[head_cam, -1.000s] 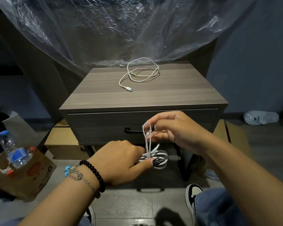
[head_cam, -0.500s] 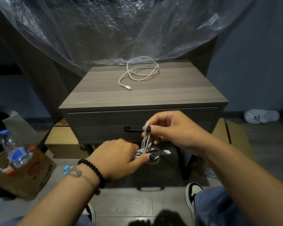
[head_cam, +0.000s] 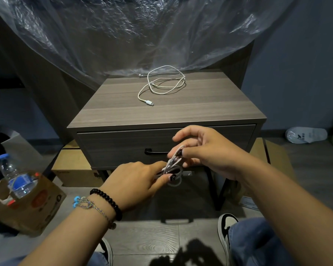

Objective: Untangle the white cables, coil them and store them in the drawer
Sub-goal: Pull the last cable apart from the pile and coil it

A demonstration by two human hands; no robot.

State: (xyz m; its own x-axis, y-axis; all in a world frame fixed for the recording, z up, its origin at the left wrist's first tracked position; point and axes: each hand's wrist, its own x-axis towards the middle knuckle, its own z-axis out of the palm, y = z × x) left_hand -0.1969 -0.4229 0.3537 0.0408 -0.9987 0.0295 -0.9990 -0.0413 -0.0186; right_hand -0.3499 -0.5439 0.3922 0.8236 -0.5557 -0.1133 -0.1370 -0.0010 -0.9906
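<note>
A small coiled white cable [head_cam: 173, 169] hangs in front of the closed drawer [head_cam: 123, 146] of a grey wooden nightstand [head_cam: 210, 104]. My left hand [head_cam: 135, 185] grips the coil from the left, thumb pressed on its loops. My right hand [head_cam: 202, 150] pinches the cable's upper strands between thumb and finger, just above the coil. A plug end sticks out to the right of the coil. A second white cable [head_cam: 161, 83] lies loosely looped on the nightstand top, its connector pointing toward me. The drawer's black handle [head_cam: 154, 152] is partly hidden by my right hand.
Clear plastic sheeting [head_cam: 142, 31] hangs behind and above the nightstand. A cardboard box [head_cam: 37, 204] holding a water bottle [head_cam: 15, 175] sits on the floor at left. Another flat box [head_cam: 73, 166] lies under the nightstand. A white slipper [head_cam: 306, 134] lies at far right. My shoes and knees are at the bottom.
My right hand has come down toward the coil, shortening the upright strands it pinches. My left hand has risen slightly with the coil. The cable on the nightstand has not moved.
</note>
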